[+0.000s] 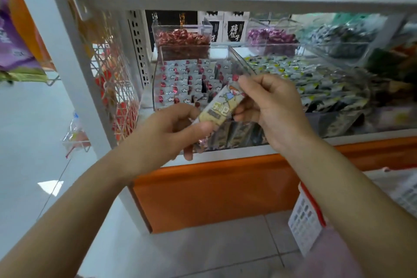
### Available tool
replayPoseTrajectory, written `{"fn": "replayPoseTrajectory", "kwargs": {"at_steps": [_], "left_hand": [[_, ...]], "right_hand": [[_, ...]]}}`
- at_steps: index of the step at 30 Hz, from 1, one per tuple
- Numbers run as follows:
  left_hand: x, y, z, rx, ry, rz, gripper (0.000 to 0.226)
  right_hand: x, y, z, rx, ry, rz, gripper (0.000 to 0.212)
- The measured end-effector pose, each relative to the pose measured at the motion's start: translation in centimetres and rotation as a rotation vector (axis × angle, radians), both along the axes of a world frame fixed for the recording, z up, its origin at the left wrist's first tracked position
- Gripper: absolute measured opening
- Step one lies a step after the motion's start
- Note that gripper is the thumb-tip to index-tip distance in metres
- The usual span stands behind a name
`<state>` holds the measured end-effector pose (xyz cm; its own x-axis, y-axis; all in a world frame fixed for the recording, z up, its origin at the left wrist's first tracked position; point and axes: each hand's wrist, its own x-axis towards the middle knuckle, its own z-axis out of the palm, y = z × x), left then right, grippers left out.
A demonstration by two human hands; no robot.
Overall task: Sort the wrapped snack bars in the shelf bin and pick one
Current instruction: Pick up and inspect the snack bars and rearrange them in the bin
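A wrapped snack bar [222,106], cream and grey with a cartoon figure, is held tilted in front of the clear shelf bin [158,67]. My left hand [167,133] grips its lower end. My right hand [273,106] pinches its upper end between thumb and fingers. Inside the bin stand rows of several wrapped bars [182,81] with red and white printing. Both hands hover just in front of the bin's front wall.
A neighbouring clear bin [316,81] holds grey and green packets. Behind are bins of red sweets [182,38] and purple sweets [270,36]. The white shelf post [74,67] stands to the left, an orange base panel [214,189] below, a wire rack [112,88] at left.
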<state>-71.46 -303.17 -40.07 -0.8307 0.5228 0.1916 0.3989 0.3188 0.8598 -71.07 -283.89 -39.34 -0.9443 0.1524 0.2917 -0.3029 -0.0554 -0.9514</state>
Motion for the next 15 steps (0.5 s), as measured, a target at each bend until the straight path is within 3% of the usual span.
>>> {"fn": "replayPoseTrajectory", "kwargs": {"at_steps": [6, 15], "left_hand": [[0.0, -2.0, -0.1, 0.091, -0.160, -0.053, 0.034], [-1.0, -2.4, -0.5, 0.384, -0.384, 0.220, 0.031]], "right_hand": [[0.9, 0.3, -1.0, -0.051, -0.127, 0.046, 0.020], [0.6, 1.4, -3.1, -0.075, -0.397, 0.461, 0.023]]}}
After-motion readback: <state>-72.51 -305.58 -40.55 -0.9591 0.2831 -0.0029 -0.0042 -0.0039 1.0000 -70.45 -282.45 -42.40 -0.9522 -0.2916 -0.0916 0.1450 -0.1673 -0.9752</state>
